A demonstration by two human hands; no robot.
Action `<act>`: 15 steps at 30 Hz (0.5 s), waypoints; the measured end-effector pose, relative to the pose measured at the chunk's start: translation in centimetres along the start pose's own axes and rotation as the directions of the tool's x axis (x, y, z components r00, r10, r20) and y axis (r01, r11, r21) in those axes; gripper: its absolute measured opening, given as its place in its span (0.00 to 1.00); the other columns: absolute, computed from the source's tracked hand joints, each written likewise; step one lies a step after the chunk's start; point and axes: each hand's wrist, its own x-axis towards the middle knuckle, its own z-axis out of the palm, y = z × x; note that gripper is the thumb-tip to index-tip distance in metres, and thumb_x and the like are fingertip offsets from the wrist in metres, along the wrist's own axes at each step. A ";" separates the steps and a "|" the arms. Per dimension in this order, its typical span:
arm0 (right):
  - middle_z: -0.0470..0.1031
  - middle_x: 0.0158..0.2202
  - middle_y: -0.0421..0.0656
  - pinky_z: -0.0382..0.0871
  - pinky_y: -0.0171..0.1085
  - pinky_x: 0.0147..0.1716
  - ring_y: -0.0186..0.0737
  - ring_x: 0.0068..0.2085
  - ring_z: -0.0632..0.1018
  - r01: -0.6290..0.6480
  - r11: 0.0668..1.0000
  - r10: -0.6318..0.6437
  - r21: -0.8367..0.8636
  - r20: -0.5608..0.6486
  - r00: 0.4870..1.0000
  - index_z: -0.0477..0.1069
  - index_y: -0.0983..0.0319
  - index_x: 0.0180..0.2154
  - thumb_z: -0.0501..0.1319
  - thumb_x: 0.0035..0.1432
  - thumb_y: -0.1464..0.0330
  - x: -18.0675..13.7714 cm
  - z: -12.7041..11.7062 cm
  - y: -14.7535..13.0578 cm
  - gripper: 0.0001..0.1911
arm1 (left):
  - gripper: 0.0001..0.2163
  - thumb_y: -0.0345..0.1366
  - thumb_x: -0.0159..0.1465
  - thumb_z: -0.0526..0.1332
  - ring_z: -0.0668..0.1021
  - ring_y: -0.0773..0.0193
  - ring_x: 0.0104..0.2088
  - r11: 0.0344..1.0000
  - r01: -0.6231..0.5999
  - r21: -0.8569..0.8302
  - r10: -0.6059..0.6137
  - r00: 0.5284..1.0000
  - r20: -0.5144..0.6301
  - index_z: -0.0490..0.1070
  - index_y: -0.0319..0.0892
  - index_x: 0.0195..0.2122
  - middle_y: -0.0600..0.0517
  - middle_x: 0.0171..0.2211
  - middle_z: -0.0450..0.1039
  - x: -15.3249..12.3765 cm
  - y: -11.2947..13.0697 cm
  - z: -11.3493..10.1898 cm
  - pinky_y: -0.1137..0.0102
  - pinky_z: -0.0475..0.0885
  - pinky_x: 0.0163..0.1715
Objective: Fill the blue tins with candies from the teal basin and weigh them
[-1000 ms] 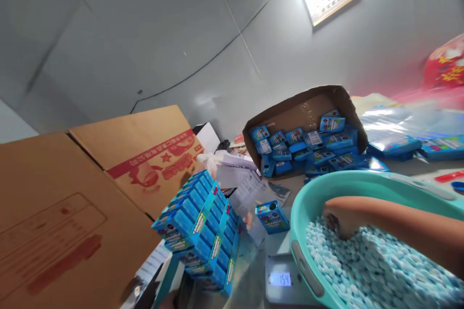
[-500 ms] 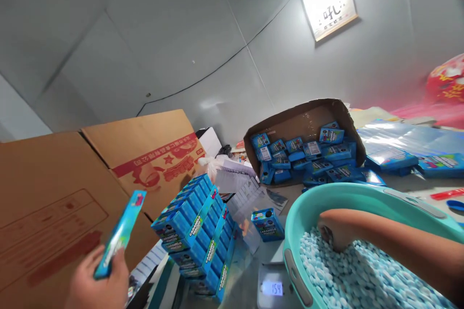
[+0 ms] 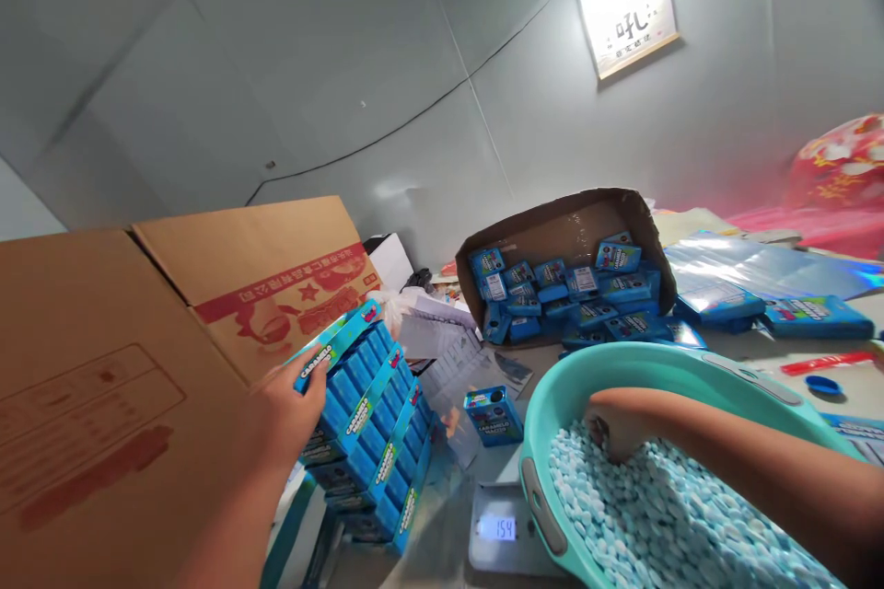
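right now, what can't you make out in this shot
- Right hand, head view: fingertips buried in the blue-white candies, so what it holds is hidden.
- Left hand, head view: fingers behind the caramelo pack, grip unclear.
- Scale: right part hidden behind the teal basin.
- Wall sign: washed out by glare, mostly unreadable.

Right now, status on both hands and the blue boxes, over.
Left hand grip on flat blue box, atop box stack. Right hand in candies, teal basin; grip unclear. Small box and scale between them.
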 end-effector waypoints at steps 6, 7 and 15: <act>0.76 0.30 0.40 0.68 0.38 0.31 0.46 0.34 0.77 -0.044 0.996 0.048 -0.081 0.039 0.998 0.81 0.59 0.37 0.68 0.38 0.76 -0.3 -0.2 -0.2 0.19 | 0.12 0.38 0.68 0.58 0.81 0.55 0.38 0.903 -0.429 -0.011 0.418 0.887 -0.195 0.74 0.41 0.48 0.46 0.40 0.82 -6.4 4.3 -3.1 0.61 0.72 0.45; 0.77 0.30 0.40 0.67 0.38 0.31 0.45 0.33 0.77 -0.041 0.996 0.045 -0.084 0.042 0.998 0.81 0.59 0.37 0.67 0.37 0.76 -0.4 -0.3 -0.2 0.20 | 0.11 0.37 0.67 0.58 0.81 0.56 0.37 0.889 -0.456 -0.027 0.445 0.877 -0.181 0.74 0.42 0.49 0.47 0.40 0.82 -8.1 5.3 -3.2 0.62 0.72 0.43; 0.78 0.33 0.41 0.64 0.36 0.31 0.42 0.33 0.75 -0.023 0.996 0.028 -0.087 0.048 0.998 0.81 0.60 0.40 0.67 0.37 0.75 -0.1 -0.2 0.2 0.22 | 0.12 0.30 0.67 0.58 0.83 0.62 0.36 0.861 -0.443 -0.251 0.441 0.895 -0.066 0.72 0.40 0.51 0.47 0.40 0.82 -20.0 9.1 3.2 0.69 0.74 0.38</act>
